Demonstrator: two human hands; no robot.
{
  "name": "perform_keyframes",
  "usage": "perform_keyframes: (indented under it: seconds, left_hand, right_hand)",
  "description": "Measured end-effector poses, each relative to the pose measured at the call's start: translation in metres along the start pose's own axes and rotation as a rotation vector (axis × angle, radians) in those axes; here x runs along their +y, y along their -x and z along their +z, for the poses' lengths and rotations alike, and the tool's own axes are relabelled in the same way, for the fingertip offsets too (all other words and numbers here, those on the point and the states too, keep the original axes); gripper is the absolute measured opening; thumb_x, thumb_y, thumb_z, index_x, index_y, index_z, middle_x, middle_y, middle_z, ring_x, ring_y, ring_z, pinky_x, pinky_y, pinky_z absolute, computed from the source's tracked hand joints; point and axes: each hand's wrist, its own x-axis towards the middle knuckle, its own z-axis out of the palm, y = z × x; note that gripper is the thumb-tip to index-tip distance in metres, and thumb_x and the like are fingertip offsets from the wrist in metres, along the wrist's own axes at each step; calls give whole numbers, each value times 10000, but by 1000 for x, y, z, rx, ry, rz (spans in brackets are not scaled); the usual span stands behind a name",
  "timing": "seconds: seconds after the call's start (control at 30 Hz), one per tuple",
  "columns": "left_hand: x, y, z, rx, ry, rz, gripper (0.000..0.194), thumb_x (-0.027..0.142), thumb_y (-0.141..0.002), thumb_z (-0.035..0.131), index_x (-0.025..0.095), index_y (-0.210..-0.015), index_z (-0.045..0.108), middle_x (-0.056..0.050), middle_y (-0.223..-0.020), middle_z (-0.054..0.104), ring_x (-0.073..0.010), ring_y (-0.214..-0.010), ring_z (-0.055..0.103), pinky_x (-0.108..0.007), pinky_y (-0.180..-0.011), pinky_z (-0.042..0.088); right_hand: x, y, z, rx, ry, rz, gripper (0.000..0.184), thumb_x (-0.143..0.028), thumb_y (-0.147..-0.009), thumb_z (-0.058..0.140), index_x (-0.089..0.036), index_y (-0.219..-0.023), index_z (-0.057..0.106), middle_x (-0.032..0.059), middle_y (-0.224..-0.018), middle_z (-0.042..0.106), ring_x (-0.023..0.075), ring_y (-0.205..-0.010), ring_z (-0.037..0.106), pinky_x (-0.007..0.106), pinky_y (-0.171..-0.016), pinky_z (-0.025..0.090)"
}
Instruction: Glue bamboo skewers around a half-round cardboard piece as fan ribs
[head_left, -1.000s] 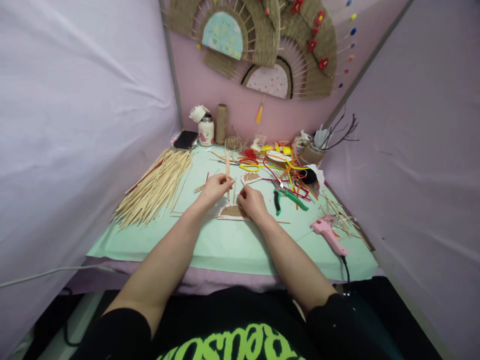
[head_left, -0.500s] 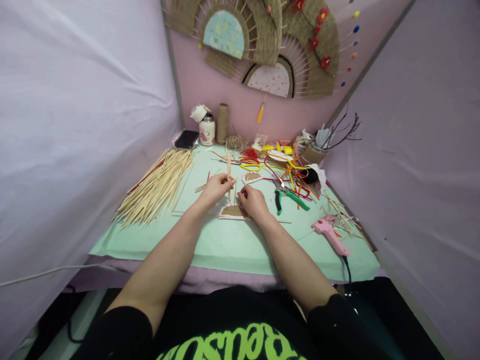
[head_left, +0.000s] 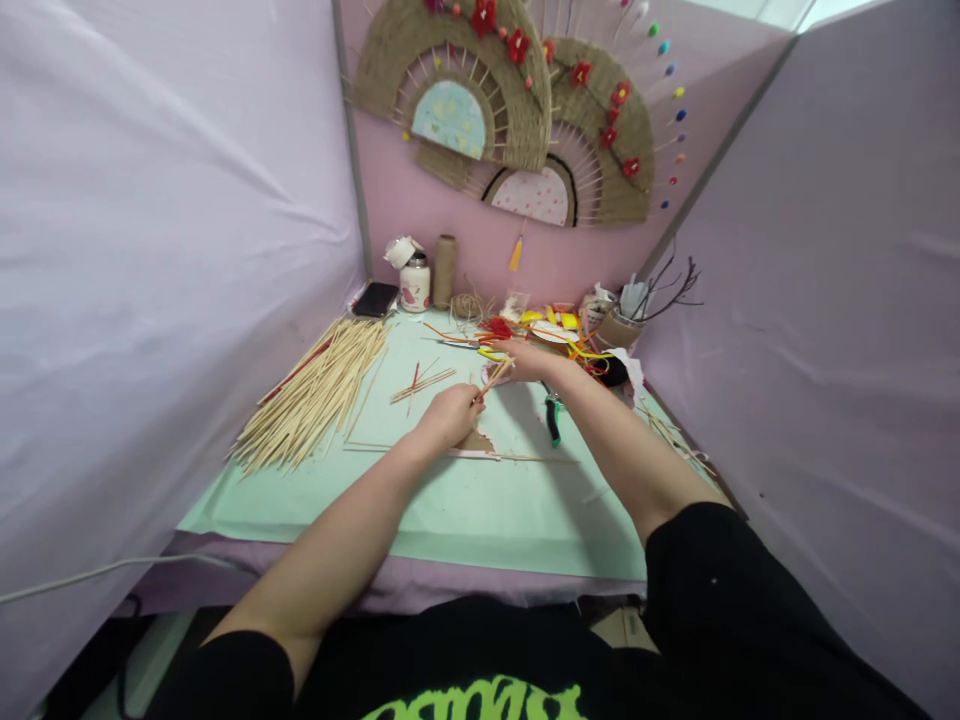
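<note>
Pink wall (head_left: 382, 195) w/ woven fans (head_left: 521, 130) hung on it, pale-green bench (head_left: 450, 512) below; L hand (head_left: 454, 412) is closed round a few thin sticks (head_left: 495, 376), gripping them at their near ends; R hand (head_left: 519, 360) extends over the far middle of the bench, close by the sticks' tips; can't make out whether its fingers grasp or touch anything.

Held sticks are approx. mid-bench, beyond the half-round card (head_left: 474, 442); long axis runs diag., from L hand away & to the right, tips toward R hand; they look roughly parallel.

To do this bit well, I'd say: grip firm but light, since thin sticks prob. splay or snap if squeezed; get the ends even; don't let L hand nudge the card; R arm (head_left: 622, 430) passes over the cutters (head_left: 553, 422), so mind the handle.

Card lies just nearer the front edge than L hand, partly hidden by it; straight side to the front, long axis L-to-R; thin rod (head_left: 536, 459) runs the same way along it; scissors (head_left: 487, 353) just beside R hand, blades left; loose sticks (head_left: 424, 387) left of L hand; stick heap (head_left: 307, 400) farther left; phone (head_left: 375, 299), bottle (head_left: 415, 287) & twine cone (head_left: 444, 270) at the back.
</note>
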Motion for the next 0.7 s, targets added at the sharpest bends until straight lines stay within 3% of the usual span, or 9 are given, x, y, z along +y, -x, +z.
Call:
perform_keyframes:
  seconds: [0.1, 0.2, 0.43, 0.7]
  left_hand:
    - [4, 3, -2, -10, -77, 7, 162, 210, -895, 522, 179, -850, 674, -95, -925, 703, -229, -867, 633, -310, -737, 440]
    - [3, 3, -6, 61, -57, -4, 162, 209, -908, 517, 180, -853, 666, -88, -903, 698, -225, -862, 628, -310, -735, 441]
    - [-6, -1, -16, 298, 163, -3, 110, 211, -891, 560, 188, -823, 644, -45, -823, 684, -194, -804, 610, -297, -729, 439]
    - [-10, -3, -23, 335, 198, -77, 105, 217, -864, 565, 194, -806, 650, -30, -794, 670, -183, -779, 595, -296, -738, 438]
  right_hand:
    - [-4, -15, 7, -121, 31, -36, 455, -360, -849, 690, -174, -1254, 595, 122, -1254, 666, 224, -1108, 623, 264, -884, 459]
    - [-3, -17, 13, -138, 53, -9, 380, -335, -829, 698, -184, -1172, 634, 102, -1129, 715, 218, -1005, 653, 243, -801, 460]
    - [7, -8, 18, -151, 115, 139, 465, -385, -754, 720, -142, -1147, 675, 173, -1151, 698, 299, -1056, 638, 299, -822, 468]
    - [11, -6, 19, -181, 48, 244, 487, -526, -700, 766, -181, -1044, 739, 106, -1052, 741, 259, -937, 679, 280, -725, 483]
